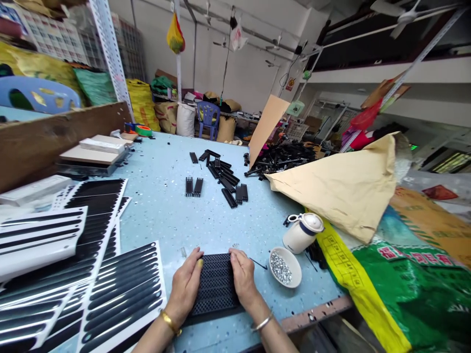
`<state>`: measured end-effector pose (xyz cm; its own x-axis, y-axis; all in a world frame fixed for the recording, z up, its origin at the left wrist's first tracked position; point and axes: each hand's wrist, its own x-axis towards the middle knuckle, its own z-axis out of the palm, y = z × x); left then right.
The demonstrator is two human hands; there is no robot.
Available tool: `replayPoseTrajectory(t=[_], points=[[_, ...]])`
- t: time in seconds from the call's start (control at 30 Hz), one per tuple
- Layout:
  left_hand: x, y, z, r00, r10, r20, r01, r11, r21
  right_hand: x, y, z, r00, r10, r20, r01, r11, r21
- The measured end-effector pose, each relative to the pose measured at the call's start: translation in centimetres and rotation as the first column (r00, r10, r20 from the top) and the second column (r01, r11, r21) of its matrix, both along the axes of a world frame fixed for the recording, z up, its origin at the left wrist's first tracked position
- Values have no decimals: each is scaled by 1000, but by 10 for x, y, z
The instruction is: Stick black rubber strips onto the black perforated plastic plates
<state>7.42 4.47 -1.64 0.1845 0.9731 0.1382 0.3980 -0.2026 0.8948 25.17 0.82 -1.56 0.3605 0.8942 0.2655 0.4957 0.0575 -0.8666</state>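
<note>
A black rectangular piece with a perforated, ribbed face (216,284) is between my two hands at the front edge of the table. My left hand (187,284) presses along its left side, fingers together. Along its right side, my right hand (245,280) grips in the same way. Just right of that hand is a white bowl (296,275) of small shiny metal pieces (280,266). Behind the bowl stands a lidded white mug (300,236). Sheets with black strips (123,294) lie left of my left hand.
Several short black ribbed bars (224,176) lie mid-table on the blue tabletop (158,162). A pile of black parts (283,157) is at the back right, beside brown paper (338,181) and a green and yellow sack (405,284). A wooden board (62,139) edges the left.
</note>
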Motion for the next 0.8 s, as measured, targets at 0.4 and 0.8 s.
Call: replayPoseTrajectory(t=[0.4,0.8], points=[[-53,13,3,989,33,-144,-13,990,138,40,-9,18,978,-44,202,31,997,67],[-113,113,-27,756,146,-638,123,926,357,62,117,52,779,181,600,-28,967,-255]])
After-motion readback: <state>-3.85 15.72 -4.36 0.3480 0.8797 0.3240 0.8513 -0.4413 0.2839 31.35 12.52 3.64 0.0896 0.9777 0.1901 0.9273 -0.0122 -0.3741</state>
